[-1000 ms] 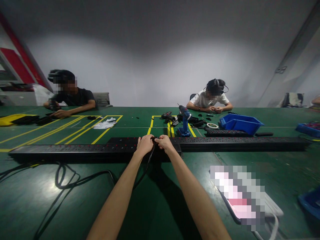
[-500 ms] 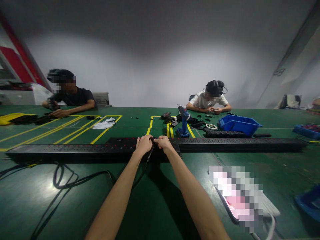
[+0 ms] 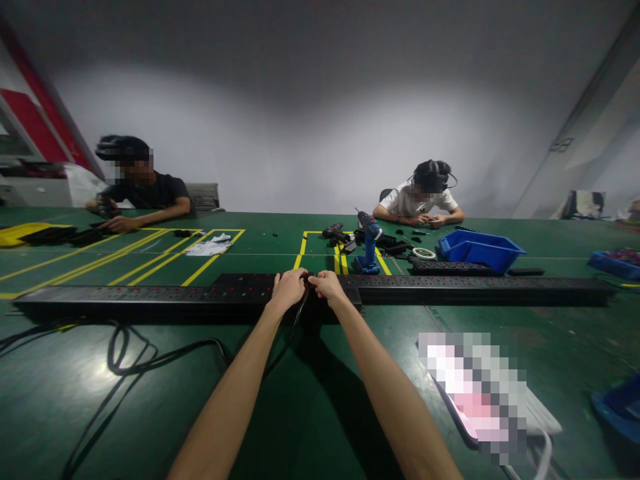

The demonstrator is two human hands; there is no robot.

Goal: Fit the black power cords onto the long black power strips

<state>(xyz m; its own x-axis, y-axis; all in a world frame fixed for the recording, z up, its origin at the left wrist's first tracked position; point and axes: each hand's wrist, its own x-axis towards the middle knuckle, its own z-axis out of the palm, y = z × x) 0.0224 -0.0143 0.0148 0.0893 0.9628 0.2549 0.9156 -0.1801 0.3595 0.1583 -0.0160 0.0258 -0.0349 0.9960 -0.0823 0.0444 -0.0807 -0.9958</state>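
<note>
A long black power strip (image 3: 480, 288), dotted with red, lies across the green table in front of me. At its middle, my left hand (image 3: 289, 288) is closed with the fingertips bent over the strip's top. Close beside it on the right, my right hand (image 3: 327, 287) pinches at the same spot. A black cable (image 3: 297, 321) hangs down toward me from between the two hands, and its upper end is covered by my fingers. Both hands appear to grip that end; the exact contact is hidden. Loops of black cable (image 3: 150, 365) lie at the left.
Beyond the strip stand a blue cordless drill (image 3: 369, 243) and a blue bin (image 3: 480, 250), with a tape roll (image 3: 424, 253) between them. White gloves or cloth (image 3: 210, 247) lie on yellow-taped table. A lit phone (image 3: 465, 400) lies near right. Two people sit across.
</note>
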